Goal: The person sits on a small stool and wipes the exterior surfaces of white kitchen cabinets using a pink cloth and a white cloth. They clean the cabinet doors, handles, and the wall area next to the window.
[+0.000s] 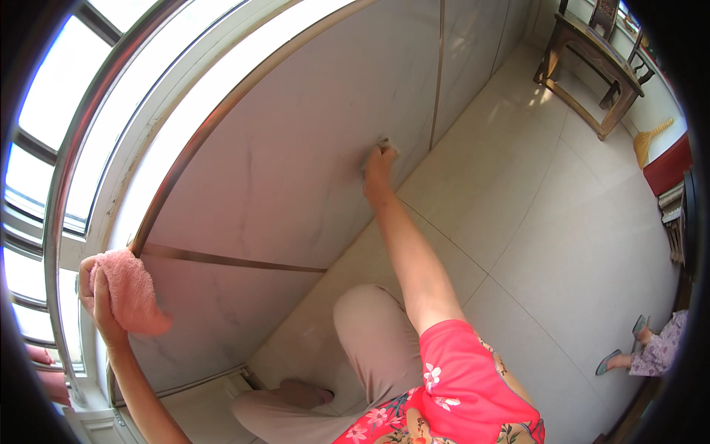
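Note:
My left hand (102, 308) grips a pink terry towel (133, 291) at the edge of the white window sill (183, 100). Part of the towel hangs down in front of the wall. Farther out, my right hand (379, 169) presses a bunched greyish cloth (384, 142) against the pale marble-look wall panel (288, 133). Most of that cloth is hidden by my fingers. The panel has faint grey veins, and brown strips (238, 259) divide it. My knee (369, 322) is bent close to the wall's foot.
A metal rail (91, 122) with bars runs before the window on the left. Light floor tiles (532, 233) spread to the right. A carved wooden chair (596, 55) stands at the far end, near a yellow brush-like object (643, 145) and a red box (668, 164). Another person's feet (615, 361) show at right.

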Demonstrator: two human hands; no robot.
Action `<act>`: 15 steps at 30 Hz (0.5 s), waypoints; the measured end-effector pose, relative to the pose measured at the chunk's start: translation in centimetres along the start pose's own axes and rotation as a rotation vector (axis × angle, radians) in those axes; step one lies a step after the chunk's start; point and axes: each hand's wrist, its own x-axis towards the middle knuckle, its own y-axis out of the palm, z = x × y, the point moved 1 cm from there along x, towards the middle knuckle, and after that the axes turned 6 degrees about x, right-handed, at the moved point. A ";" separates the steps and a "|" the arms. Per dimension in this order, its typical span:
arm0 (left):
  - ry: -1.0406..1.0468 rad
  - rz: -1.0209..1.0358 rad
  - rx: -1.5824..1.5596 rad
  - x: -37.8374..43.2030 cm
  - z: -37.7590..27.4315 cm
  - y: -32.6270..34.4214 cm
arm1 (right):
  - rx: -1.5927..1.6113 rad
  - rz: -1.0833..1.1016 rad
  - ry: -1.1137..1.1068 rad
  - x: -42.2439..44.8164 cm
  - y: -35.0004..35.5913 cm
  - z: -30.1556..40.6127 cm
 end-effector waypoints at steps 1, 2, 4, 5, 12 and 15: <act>-0.001 -0.004 0.005 -0.2 -0.1 -0.2 | -0.029 0.043 0.080 -1.7 0.8 2.2; 0.006 0.000 0.001 -0.1 -0.2 0.0 | 0.002 0.107 -0.111 -2.1 1.6 4.0; 0.012 0.001 0.010 0.0 -0.5 0.3 | -0.038 0.115 -0.624 -4.1 4.7 8.2; 0.006 -0.001 0.027 -0.1 -0.4 0.1 | -0.113 0.057 -0.940 -6.3 6.8 10.7; -0.014 -0.054 0.040 -0.2 -1.1 1.0 | -0.210 0.172 -0.927 -8.8 3.8 7.3; 0.018 -0.013 0.048 0.0 -0.2 0.3 | -0.273 0.214 -0.901 -10.3 1.4 4.8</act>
